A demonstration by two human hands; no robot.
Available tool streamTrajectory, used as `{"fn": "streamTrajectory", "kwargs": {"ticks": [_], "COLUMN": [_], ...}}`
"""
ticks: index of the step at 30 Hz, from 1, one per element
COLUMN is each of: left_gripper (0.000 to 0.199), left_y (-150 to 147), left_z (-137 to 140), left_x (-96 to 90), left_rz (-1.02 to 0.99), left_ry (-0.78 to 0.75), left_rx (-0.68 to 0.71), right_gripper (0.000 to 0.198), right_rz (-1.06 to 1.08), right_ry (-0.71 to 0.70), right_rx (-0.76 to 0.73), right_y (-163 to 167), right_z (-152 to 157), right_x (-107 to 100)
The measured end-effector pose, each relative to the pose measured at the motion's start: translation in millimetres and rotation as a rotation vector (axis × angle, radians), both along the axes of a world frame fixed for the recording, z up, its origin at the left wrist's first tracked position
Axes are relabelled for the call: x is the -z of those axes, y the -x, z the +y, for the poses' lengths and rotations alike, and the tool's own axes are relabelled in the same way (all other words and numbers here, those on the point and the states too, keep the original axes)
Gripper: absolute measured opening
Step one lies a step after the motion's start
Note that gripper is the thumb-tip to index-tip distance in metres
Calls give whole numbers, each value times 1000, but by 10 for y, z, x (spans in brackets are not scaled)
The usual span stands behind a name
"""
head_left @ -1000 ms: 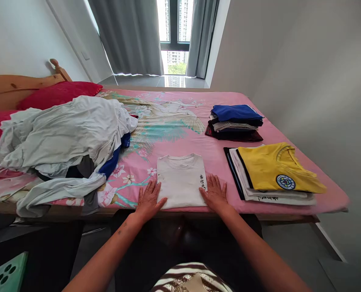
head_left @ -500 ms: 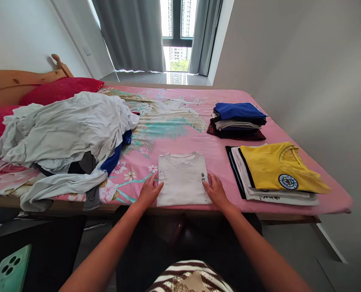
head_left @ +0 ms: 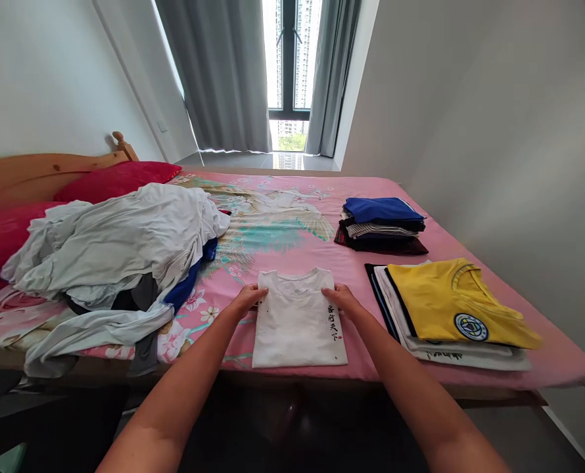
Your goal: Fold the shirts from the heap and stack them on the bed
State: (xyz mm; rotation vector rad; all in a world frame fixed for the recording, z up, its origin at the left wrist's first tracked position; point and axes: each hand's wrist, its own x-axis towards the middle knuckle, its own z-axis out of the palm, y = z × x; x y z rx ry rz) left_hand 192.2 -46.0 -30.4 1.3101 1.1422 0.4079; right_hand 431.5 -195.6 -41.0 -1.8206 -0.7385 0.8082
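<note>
A folded white T-shirt (head_left: pixel 297 328) with dark characters down its right side lies flat at the bed's near edge, neckline away from me. My left hand (head_left: pixel 250 299) grips its upper left edge, thumb on top and fingers underneath. At the upper right edge my right hand (head_left: pixel 340 299) pinches the cloth the same way. To the right is a stack of folded shirts with a yellow T-shirt (head_left: pixel 430 299) on top. Behind that stack sits another pile, topped by a folded blue garment (head_left: pixel 384 209).
A loose heap of white clothes (head_left: pixel 125 236) covers the bed's left side, one sleeve hanging over the near edge. Red pillows (head_left: pixel 119 180) rest by the wooden headboard (head_left: pixel 36 172). A pink flowered sheet (head_left: pixel 292 246) covers the bed. Part of a green phone (head_left: pixel 7 462) shows at lower left.
Both hands have moved from the shirt's lower sides up to its upper side edges and closed on the cloth. The camera view has tilted upward.
</note>
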Motion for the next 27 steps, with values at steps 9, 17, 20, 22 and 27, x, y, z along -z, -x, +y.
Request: {"fn": "streamTrajectory", "kwargs": {"ticks": [9,17,20,22,27], "left_gripper": [39,38,51,56,45], "left_y": [-404,-137,142,347,396], "left_z": [518,-492,-820,-890,-889], "left_x": [-346,208,433,516,395], "left_rz": [14,220,424,521,572], "left_ry": [-382,-945,-1119,-1126,-1130], "left_rx": [-212,288,579,587,474], "right_gripper": [46,46,57,61,49], "right_rz": [-296,-837,-981,-998,-962], "right_ry": [-23,-117,49,149,228], "right_rx": [172,-343,-542,-542,-398], "right_y": [-400,512,737,744,703], "right_z": [525,-50,-461,-715,-861], "right_x": [-305,88,332,435,298]}}
